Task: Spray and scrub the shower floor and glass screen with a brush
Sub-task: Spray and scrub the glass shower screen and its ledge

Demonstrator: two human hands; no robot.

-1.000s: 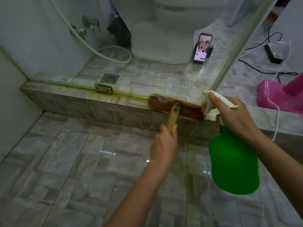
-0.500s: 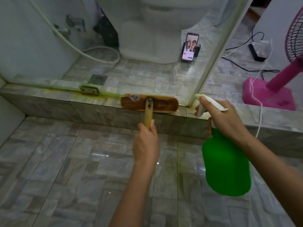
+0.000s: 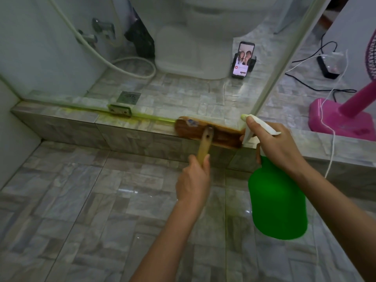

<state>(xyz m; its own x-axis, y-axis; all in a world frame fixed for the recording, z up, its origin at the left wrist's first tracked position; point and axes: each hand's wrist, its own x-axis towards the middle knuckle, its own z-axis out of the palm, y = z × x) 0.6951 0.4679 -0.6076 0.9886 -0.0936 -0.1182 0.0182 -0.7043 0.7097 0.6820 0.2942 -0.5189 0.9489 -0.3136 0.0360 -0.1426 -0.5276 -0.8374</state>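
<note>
My left hand point(image 3: 194, 180) grips the wooden handle of a brown scrub brush point(image 3: 207, 132). The brush head lies on the tiled kerb point(image 3: 67, 125), against the bottom of the glass screen point(image 3: 50, 47). A yellow-green residue line runs along the screen's base. My right hand point(image 3: 273, 145) holds a green spray bottle point(image 3: 277, 202) by its white trigger head, with the nozzle close to the brush's right end. The shower floor point(image 3: 71, 200) of grey tiles lies below, wet and glossy.
A metal bracket point(image 3: 120, 109) clamps the glass to the kerb. Behind the glass are a floor drain point(image 3: 129, 97), a white toilet base point(image 3: 193, 53), a hose and a phone on a stand point(image 3: 243, 60). At right stand a pink fan base point(image 3: 341, 119) and cables.
The brush slid left along the kerb half a second ago, then back right toward the spray bottle's nozzle. The view shifted with the head; both hands kept their grips.
</note>
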